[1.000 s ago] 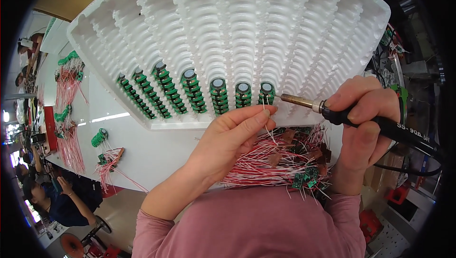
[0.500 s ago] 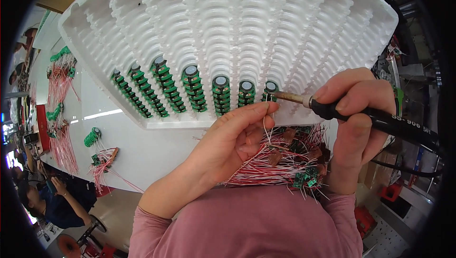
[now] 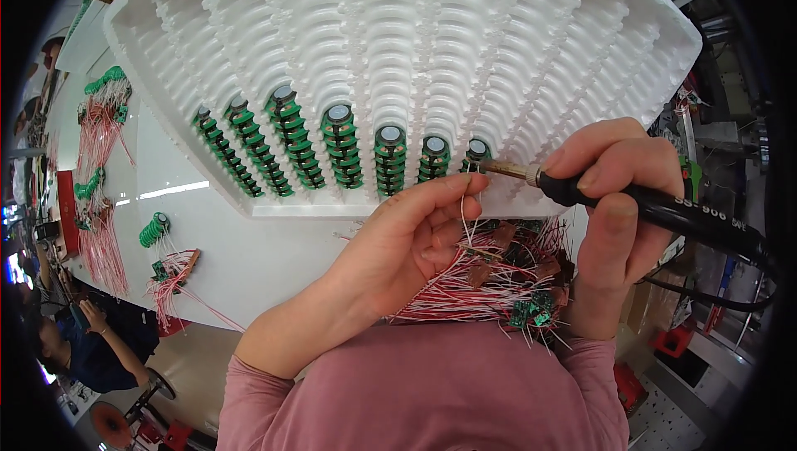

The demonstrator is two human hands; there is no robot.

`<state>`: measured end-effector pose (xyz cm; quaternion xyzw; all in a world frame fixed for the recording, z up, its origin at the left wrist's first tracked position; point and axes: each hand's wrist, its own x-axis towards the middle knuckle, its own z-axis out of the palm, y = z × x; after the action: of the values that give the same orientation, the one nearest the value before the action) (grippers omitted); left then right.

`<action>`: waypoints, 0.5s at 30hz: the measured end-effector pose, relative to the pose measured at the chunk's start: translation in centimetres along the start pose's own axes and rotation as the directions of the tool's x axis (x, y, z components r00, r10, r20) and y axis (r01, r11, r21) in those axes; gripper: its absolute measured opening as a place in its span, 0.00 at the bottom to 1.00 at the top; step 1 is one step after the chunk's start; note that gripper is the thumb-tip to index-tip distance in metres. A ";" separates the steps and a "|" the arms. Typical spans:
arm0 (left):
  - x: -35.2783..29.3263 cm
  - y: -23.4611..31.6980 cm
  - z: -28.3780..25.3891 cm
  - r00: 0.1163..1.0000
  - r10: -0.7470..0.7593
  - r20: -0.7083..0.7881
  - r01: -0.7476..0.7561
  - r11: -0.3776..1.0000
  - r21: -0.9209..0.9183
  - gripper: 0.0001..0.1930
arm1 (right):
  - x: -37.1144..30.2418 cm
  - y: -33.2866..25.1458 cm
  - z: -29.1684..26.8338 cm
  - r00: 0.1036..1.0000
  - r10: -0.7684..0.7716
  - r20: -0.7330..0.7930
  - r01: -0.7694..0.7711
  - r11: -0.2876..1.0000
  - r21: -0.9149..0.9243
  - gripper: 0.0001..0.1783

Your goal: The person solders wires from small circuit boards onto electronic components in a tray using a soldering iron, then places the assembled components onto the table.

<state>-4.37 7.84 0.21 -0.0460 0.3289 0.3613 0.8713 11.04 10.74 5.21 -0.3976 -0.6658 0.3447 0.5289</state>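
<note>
My right hand grips the black handle of a soldering iron, its metal tip pointing left. The tip reaches the rightmost of several stacks of round green circuit boards, each with a grey disc at its far end. In my left hand, thumb and forefinger pinch thin white wires just below that same stack. My fingertips hide part of the stack's near end. The stacks sit in ribbed grooves of a white foam tray.
A tangle of red and white wires with small green boards lies between my arms. More wired green boards rest on the white table at left. A black cable runs at right. Another person sits at far left.
The whole view has shifted slightly, with the tray sitting a little higher and to the right. Both hands keep their holds, and the iron's tip stays at the rightmost stack.
</note>
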 end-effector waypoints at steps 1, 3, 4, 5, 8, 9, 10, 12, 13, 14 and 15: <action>0.0 0.0 0.0 1.000 0.001 0.001 -0.001 1.000 -0.001 0.11 | 0.0 0.0 0.0 1.000 -0.004 0.006 0.004 1.000 0.001 0.20; 0.0 0.1 0.0 1.000 -0.008 0.011 0.008 1.000 -0.001 0.10 | 0.0 0.2 0.1 1.000 -0.007 0.015 0.007 1.000 0.003 0.20; 0.0 0.1 0.0 1.000 -0.006 0.011 0.006 1.000 -0.004 0.10 | 0.1 0.2 0.1 1.000 -0.011 0.022 0.011 1.000 0.005 0.20; 0.0 0.2 -0.1 1.000 -0.021 0.006 0.021 1.000 -0.008 0.10 | 0.1 0.3 0.1 0.999 -0.015 0.029 0.015 1.000 0.007 0.19; 0.0 0.5 -0.2 0.999 -0.046 0.004 0.046 0.999 -0.007 0.11 | 0.2 0.3 0.1 0.999 -0.019 0.047 0.020 1.000 -0.010 0.19; 0.0 0.5 -0.3 0.998 -0.057 0.007 0.057 0.998 -0.001 0.11 | 0.2 0.3 0.2 0.999 -0.019 0.049 0.020 1.000 -0.009 0.19; 0.0 0.6 -0.3 0.998 -0.055 0.007 0.055 0.998 -0.003 0.11 | 0.2 0.4 0.3 0.999 -0.026 0.046 0.027 1.000 -0.013 0.18; 0.0 0.7 -0.1 0.998 -0.065 -0.002 0.065 0.998 -0.011 0.11 | 0.2 0.4 0.4 0.998 -0.035 0.045 0.035 0.999 -0.017 0.18; -0.1 0.8 0.1 0.998 -0.064 -0.002 0.064 0.998 -0.012 0.11 | 0.2 0.4 0.4 0.998 -0.038 0.047 0.039 0.999 -0.021 0.18; -0.1 0.8 0.2 0.997 -0.060 -0.038 0.061 0.998 0.004 0.11 | 0.3 0.4 0.4 0.998 -0.042 0.049 0.044 0.999 -0.025 0.18; -0.1 0.8 0.3 0.996 -0.057 -0.075 0.058 0.998 0.020 0.10 | 0.3 0.3 0.4 0.998 -0.043 0.051 0.045 0.999 -0.025 0.18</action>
<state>-4.75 8.49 0.64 -0.0591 0.3634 0.3304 0.8691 10.62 11.15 4.95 -0.3808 -0.6920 0.3345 0.5141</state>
